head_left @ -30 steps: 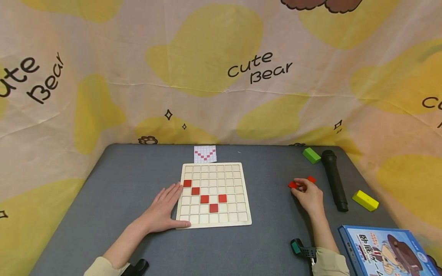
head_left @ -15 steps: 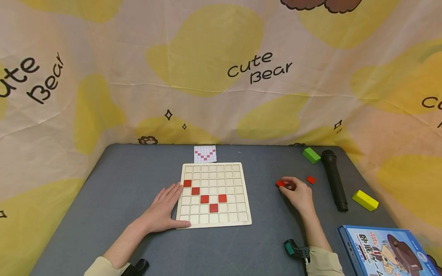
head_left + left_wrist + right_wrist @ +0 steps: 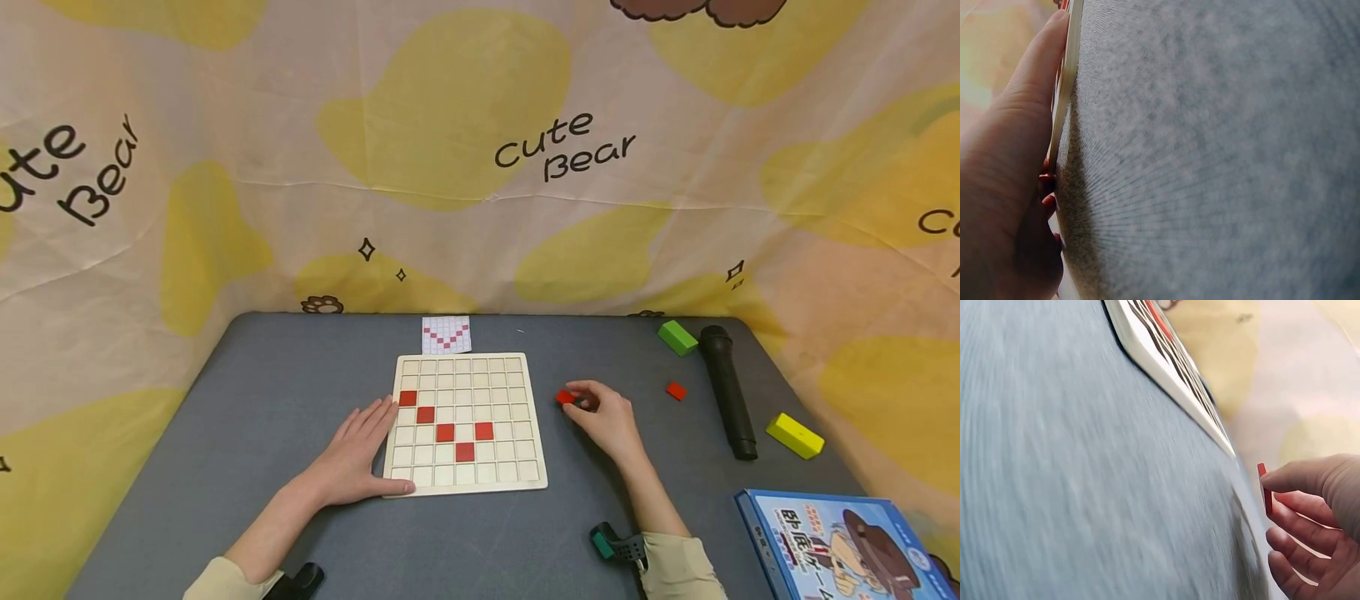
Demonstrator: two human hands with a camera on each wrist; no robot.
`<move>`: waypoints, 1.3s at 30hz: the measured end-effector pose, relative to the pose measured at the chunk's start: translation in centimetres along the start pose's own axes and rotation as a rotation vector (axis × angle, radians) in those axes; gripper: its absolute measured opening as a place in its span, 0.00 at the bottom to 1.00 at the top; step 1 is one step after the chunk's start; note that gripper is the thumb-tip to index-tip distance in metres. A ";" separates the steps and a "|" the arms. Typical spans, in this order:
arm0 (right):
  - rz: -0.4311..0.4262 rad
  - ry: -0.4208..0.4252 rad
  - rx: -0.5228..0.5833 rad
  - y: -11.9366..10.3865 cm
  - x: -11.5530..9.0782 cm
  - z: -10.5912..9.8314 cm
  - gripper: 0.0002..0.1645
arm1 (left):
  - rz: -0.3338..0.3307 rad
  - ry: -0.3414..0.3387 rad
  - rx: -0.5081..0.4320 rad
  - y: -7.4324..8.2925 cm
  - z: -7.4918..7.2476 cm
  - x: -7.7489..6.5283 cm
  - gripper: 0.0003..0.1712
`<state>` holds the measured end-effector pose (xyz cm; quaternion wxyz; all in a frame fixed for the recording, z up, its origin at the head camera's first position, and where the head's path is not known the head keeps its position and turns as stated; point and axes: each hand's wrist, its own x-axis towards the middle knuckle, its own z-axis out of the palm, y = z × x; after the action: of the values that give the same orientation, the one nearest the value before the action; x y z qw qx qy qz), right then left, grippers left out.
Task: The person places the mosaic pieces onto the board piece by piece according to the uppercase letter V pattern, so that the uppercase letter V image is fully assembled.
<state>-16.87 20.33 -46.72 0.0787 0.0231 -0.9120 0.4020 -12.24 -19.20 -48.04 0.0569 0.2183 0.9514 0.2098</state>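
A cream grid board (image 3: 433,477) lies on the dark grey table with several red square tiles in its cells, such as the tile (image 3: 465,452) lowest on it. My left hand (image 3: 358,458) rests along the board's left edge, fingers straight, thumb on the near left corner. To the right of the board my right hand (image 3: 609,421) pinches a red tile (image 3: 565,397) between thumb and fingertips. In the right wrist view that tile (image 3: 1265,489) shows edge-on, apart from the board (image 3: 1166,378). One more red tile (image 3: 677,391) lies on the table further right.
Behind the board lies a small card (image 3: 446,335) with a pink V pattern on a grid. On the right are a green block (image 3: 677,338), a black microphone (image 3: 726,392), a yellow block (image 3: 795,436) and a blue picture box (image 3: 840,542). A patterned cloth (image 3: 450,167) hangs behind.
My right hand has carried the pinched red tile leftward, away from the other loose tile and closer to the board. My left hand has stayed in place.
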 end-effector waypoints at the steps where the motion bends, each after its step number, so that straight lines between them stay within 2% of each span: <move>1: -0.012 -0.007 0.008 -0.3 0.0 0.3 0.19 | 0.001 0.001 -0.001 0.0 0.0 0.0 0.71; 18: -0.179 -0.167 0.067 -4.4 -0.1 4.4 0.16 | -0.002 0.005 0.002 -0.1 0.1 0.1 0.72; 31: -0.261 -0.192 -0.005 -5.0 0.0 5.3 0.15 | 0.000 0.007 -0.002 -0.1 0.1 0.0 0.71; 39: -0.274 -0.188 -0.005 -4.9 0.0 5.4 0.14 | -0.004 -0.002 -0.002 -0.1 0.1 0.0 0.71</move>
<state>-17.03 13.03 -46.76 0.0469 0.1845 -0.9047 0.3811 -12.30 -19.23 -48.18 0.0584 0.2167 0.9515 0.2104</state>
